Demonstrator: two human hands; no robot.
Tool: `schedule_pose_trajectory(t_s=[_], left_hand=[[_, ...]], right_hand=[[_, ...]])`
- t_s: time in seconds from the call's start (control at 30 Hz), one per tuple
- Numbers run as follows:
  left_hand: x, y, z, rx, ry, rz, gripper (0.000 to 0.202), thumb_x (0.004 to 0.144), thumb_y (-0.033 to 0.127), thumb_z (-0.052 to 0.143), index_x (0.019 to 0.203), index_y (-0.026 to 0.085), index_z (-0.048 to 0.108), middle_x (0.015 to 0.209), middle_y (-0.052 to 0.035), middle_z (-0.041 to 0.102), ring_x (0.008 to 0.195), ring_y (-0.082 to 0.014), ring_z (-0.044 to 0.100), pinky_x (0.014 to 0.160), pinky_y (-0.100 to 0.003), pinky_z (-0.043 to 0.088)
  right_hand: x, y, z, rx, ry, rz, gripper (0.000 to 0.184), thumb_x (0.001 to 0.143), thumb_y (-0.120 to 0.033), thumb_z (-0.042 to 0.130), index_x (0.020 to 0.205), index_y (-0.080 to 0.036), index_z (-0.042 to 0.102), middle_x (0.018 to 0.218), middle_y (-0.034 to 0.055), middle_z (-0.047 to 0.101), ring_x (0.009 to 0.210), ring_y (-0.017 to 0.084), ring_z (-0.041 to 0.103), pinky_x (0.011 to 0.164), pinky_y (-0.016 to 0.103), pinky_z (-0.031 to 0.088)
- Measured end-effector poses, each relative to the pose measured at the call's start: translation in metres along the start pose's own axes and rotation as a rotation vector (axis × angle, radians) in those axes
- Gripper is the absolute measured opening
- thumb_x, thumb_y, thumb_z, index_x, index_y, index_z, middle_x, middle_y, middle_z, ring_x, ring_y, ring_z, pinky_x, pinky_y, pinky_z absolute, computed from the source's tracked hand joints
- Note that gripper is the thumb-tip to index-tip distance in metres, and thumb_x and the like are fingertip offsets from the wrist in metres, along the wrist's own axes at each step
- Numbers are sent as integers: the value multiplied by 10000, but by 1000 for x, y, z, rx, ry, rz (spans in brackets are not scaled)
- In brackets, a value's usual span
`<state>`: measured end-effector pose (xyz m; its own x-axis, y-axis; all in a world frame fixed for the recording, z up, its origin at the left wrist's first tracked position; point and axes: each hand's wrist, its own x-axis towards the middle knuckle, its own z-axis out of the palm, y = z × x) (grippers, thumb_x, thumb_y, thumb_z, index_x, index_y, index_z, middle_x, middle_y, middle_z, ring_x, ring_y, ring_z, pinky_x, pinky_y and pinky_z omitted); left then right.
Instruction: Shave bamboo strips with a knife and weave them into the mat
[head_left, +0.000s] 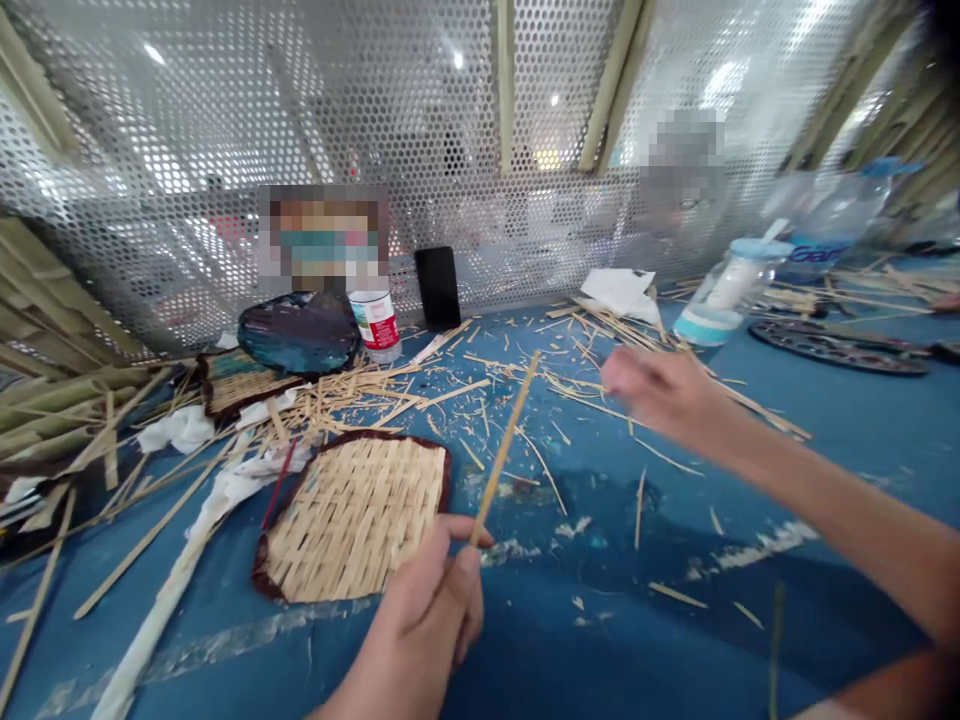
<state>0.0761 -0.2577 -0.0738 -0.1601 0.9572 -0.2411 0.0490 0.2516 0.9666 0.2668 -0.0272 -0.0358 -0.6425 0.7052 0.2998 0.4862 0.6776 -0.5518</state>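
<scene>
My left hand pinches the lower end of a thin bamboo strip between thumb and fingers. The strip points up and away from me over the blue table. Just left of this hand, a woven bamboo mat with a dark brown edge lies flat. My right hand is raised farther off to the right, its fingers curled closed. Motion blurs it, and what it holds, if anything, does not show. Thin bamboo slivers lie scattered on the table near it.
Bamboo splints pile up at the left behind the mat. A red-labelled bottle and a black phone stand against the perforated metal screen. At right are a jar, a large bottle and a dark oval tray.
</scene>
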Motion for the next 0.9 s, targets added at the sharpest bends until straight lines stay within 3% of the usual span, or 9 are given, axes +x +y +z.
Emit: schedule_pose_trajectory(t_s=[0.07,0.13,0.23,0.3,0.37,0.5,0.57,0.77,0.9], left_hand=[[4,0,0,-21,69,-29,291,967,466,356,1071,200,409,484,107,392,369,-82,230,353,-201,187],[6,0,1,-8,101,-22,294,955,472,389,1068,202,408,473,109,415,349,-79,218,325,-193,169],[5,0,3,-5,106,10,296,945,472,408,1022,191,459,437,110,388,354,-71,216,333,-180,164],[3,0,4,-33,105,2,311,935,484,422,1001,185,480,429,113,368,364,-64,215,351,-173,169],[3,-1,4,-69,113,-27,324,927,497,433,1007,186,478,437,115,367,365,-60,208,355,-169,170],[7,-3,3,-75,125,-37,332,923,501,444,1022,186,474,431,112,382,356,-59,214,347,-159,182],[12,-5,1,-115,113,-40,347,910,514,467,1031,188,471,423,118,368,348,-59,206,333,-150,185],[16,-4,-2,-194,109,-45,296,910,485,487,1040,223,446,471,123,352,362,-63,167,306,-136,198],[-1,-5,4,-138,56,2,288,929,495,443,1013,219,449,451,120,342,355,-69,186,316,-153,180]], right_hand=[[-19,-27,18,-27,-337,-98,431,894,-618,436,834,-212,569,542,-21,521,458,109,434,450,253,239],[-25,-41,33,-108,-453,-150,452,867,-655,451,824,-219,559,535,-19,510,462,116,421,465,262,195],[-8,-26,30,-201,-304,-10,466,897,-654,381,789,-216,497,517,-20,476,437,112,373,482,276,179],[6,-8,17,-243,-75,125,458,920,-623,355,714,-219,416,505,-23,422,455,110,355,497,284,197],[10,-1,6,-206,-40,136,465,948,-601,305,700,-218,396,536,-18,431,493,111,391,510,279,230],[-7,-22,13,12,-447,-14,487,907,-647,377,719,-209,478,528,-34,457,463,95,379,476,270,205],[-12,-31,21,-20,-526,-53,508,882,-675,405,700,-208,483,501,-36,440,450,95,361,476,277,181],[-11,-37,36,-221,-340,-120,555,868,-738,352,771,-223,533,513,-28,414,465,117,338,507,283,168],[12,-6,17,-170,-148,2,502,866,-685,430,748,-210,536,535,-16,460,473,110,351,529,294,213]])
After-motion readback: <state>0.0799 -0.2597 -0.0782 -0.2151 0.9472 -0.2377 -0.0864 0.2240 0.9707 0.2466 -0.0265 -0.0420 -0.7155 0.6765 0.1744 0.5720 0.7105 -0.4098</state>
